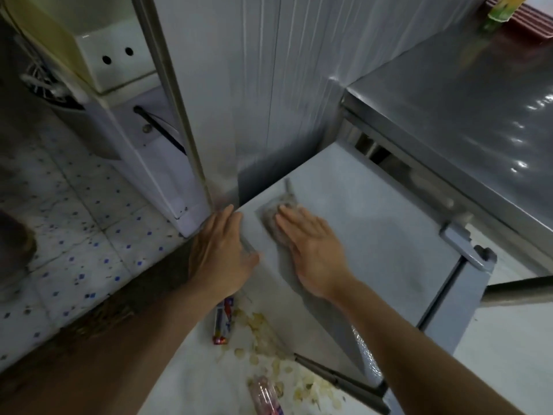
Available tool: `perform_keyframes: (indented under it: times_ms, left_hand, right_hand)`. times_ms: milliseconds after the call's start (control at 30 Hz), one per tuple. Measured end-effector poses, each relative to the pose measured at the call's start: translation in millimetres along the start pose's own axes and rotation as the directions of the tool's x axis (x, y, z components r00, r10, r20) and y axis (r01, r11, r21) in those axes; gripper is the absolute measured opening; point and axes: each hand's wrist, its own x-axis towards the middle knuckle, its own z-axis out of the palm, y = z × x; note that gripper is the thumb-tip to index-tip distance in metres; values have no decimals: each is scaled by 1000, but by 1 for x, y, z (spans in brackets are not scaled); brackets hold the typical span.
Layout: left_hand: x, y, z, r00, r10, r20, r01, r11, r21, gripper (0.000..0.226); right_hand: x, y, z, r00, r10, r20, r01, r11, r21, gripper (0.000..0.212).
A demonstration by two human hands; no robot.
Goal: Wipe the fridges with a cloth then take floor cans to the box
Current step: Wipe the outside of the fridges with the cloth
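A small grey fridge point(493, 139) stands at the right with its door point(374, 229) swung open toward me. My right hand point(314, 250) lies flat on the door's outer face, pressing a grey cloth point(275, 217) under the fingers. My left hand point(221, 253) grips the door's free edge, fingers apart along it. A taller grey fridge point(269, 85) rises behind. On the floor below my arms lie a red, white and blue can point(223, 322) and a pinkish plastic bottle point(266, 393).
Pale scraps point(269, 345) litter the white floor around the can and bottle. A white appliance point(140, 139) stands left of the tall fridge on blue-dotted tiles point(74, 250). A green item point(499, 10) and a red tray point(532, 22) sit on the small fridge's top.
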Motion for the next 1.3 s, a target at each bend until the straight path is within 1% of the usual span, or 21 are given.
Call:
perform_keyframes:
  times_ms: [67,133,167,267,333,367,433,500,533,600,667,767,833,900,933,1000,1067,1100,1133,1200,1300]
  left_hand:
    - [0,-3,0,1000,-6,24,7,998,-59,82]
    - [0,-3,0,999,-5,32,8,993,-115,81]
    - [0,-2,0,999,-7,34,12,989,-147,79]
    - [1,-2,-3,1000,-4,12,6,978,-208,75]
    - [1,-6,-5,1000,4,1,-4,977,-214,74]
    - [1,-9,-5,1000,7,-4,-8,977,-211,73]
    - [-1,-15,-6,1000,11,-6,-12,976,-215,73]
    - [-4,-19,-5,999,35,-17,-38,971,-238,73]
    - [-6,-21,-5,999,42,-21,-46,967,-251,73]
    - [-10,-25,-7,1000,30,-8,-31,966,-255,76]
    - [-14,-30,-10,1000,-2,12,5,967,-253,78]
    - [-21,-37,-17,999,-53,6,52,970,-236,77]
    - [-25,-41,-20,998,-61,-15,57,976,-209,77]
    - [-28,-44,-22,998,-57,-9,54,981,-187,76]
    - [-29,-44,-23,998,-55,-1,54,982,-180,76]
    - [-30,-40,-23,999,-49,-1,48,984,-173,76]
    - [-31,-34,-23,999,-50,-8,48,985,-165,73]
    - [-31,-31,-24,999,-46,-11,44,987,-158,71]
    - [-32,-29,-24,999,-37,-17,34,989,-145,68]
    - [-33,-27,-25,1000,-13,-25,10,993,-119,64]
    - [-33,-26,-26,1000,7,29,-4,993,-122,68]
  right_hand:
    - [29,14,-7,990,142,-18,-143,989,-27,54]
    - [44,7,-3,963,264,-52,-265,964,-25,57]
    - [41,-4,2,965,256,-55,-258,966,-26,58]
    - [10,-32,14,1000,26,-3,-26,999,-18,61]
    - [14,-20,9,999,-41,4,41,999,-3,57]
    - [27,-9,6,1000,-14,-17,14,1000,-7,55]
    - [62,10,2,994,104,-44,-106,993,-45,53]
    - [89,14,0,975,205,-83,-210,976,-64,51]
    - [95,12,1,970,224,-97,-232,970,-69,49]
    - [90,-2,2,976,195,-93,-202,977,-69,49]
    - [74,-24,7,989,132,-63,-135,989,-58,56]
    - [51,-64,23,999,52,14,-48,984,-174,65]
    - [46,-79,30,997,64,37,-55,975,-215,68]
    - [44,-85,29,990,109,87,-89,975,-202,69]
    - [42,-85,28,988,104,113,-78,974,-211,71]
    - [33,-87,27,986,29,164,16,963,-268,74]
    - [21,-88,28,974,-75,215,144,935,-324,70]
    - [15,-86,30,969,-104,222,179,921,-347,69]
    - [10,-83,31,972,-105,211,175,920,-350,69]
    - [-4,-76,30,985,-48,165,97,949,-301,73]
    - [-32,-67,27,997,30,75,-9,964,-265,72]
